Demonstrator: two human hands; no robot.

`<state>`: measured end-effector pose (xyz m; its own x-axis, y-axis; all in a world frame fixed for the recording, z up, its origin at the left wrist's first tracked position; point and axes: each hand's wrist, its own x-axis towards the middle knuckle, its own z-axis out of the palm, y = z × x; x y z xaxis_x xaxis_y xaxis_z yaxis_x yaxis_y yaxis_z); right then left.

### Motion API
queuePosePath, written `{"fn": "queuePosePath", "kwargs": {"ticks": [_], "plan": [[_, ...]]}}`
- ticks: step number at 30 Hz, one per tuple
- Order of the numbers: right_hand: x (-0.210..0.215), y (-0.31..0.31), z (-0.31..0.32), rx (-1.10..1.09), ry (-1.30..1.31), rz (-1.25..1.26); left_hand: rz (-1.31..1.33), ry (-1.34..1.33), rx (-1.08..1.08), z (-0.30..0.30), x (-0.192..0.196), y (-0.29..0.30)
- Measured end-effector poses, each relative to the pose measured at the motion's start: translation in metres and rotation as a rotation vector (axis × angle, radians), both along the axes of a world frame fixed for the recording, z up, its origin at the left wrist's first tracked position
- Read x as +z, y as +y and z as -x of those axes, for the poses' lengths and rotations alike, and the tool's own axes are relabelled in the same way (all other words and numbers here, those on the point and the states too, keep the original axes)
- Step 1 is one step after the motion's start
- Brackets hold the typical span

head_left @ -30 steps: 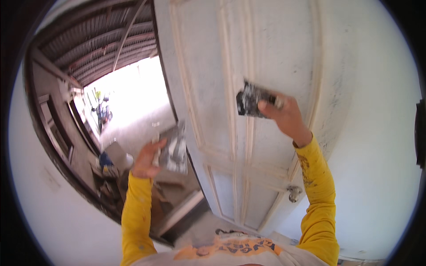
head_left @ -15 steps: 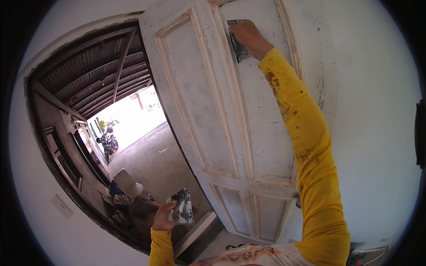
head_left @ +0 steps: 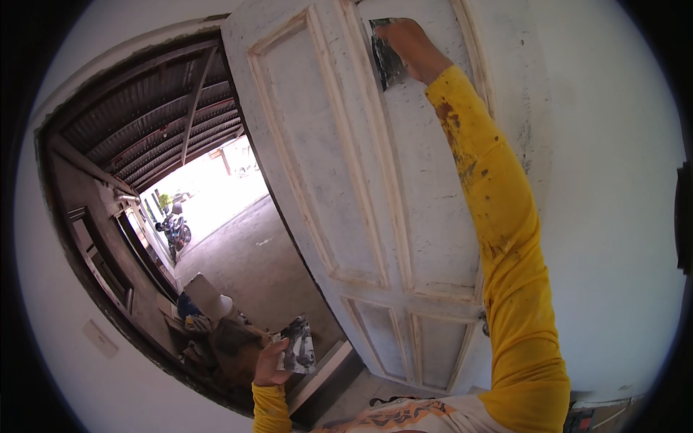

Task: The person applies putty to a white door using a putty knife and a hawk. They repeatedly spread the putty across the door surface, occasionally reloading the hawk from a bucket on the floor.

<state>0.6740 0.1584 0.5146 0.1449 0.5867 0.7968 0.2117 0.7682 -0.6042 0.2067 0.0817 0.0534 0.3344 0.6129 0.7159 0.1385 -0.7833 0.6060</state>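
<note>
My right hand [head_left: 416, 49] is raised high with its fingers closed on a dark, thin putty knife [head_left: 386, 61]. The blade lies against the upper right panel of a white panelled door [head_left: 426, 180], along that panel's left moulding. Scuffs and dark specks mark the panel's whitish surface. Low on the left, in front of the doorway, my left hand [head_left: 270, 365] grips a flat square plate [head_left: 297, 346] smeared with white and dark filler. The plate is held apart from the door.
Left of the door, a dark-framed doorway [head_left: 49, 187] opens onto a concrete floor [head_left: 253, 245] under a corrugated roof [head_left: 144, 108]. A motorbike [head_left: 175, 231] stands outside. Beyond the sill, several items are piled near a grey board [head_left: 207, 294]. A door knob [head_left: 484, 329] sits beside my right sleeve.
My right hand and the putty knife have moved slightly up along the panel. My left hand with the plate has shifted a little right and down.
</note>
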Motion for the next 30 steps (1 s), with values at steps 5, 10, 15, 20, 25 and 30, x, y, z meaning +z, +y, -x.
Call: {"fn": "queuePosePath", "kwargs": {"ticks": [5, 10, 15, 20, 25, 30], "plan": [[0.007, 0.028, -0.008, -0.1, -0.16, -0.158, 0.124, -0.081, -0.021, -0.011, 0.004, 0.001], [-0.012, -0.008, -0.004, 0.01, 0.124, -0.052, 0.161, -0.105, -0.002, -0.007, 0.003, -0.005], [0.015, -0.007, 0.003, -0.083, -0.024, 0.005, -0.123, 0.074, 0.072, -0.012, 0.009, -0.003], [0.002, 0.007, 0.002, 0.046, 0.105, -0.031, 0.121, -0.081, 0.096, -0.023, 0.019, -0.011], [-0.038, -0.018, 0.003, -0.094, 0.043, 0.079, 0.923, -0.576, -0.037, -0.049, 0.037, -0.024], [-0.043, 0.02, 0.014, -0.23, -0.168, -0.038, 0.974, -0.608, -0.061, -0.049, 0.038, -0.023]]}}
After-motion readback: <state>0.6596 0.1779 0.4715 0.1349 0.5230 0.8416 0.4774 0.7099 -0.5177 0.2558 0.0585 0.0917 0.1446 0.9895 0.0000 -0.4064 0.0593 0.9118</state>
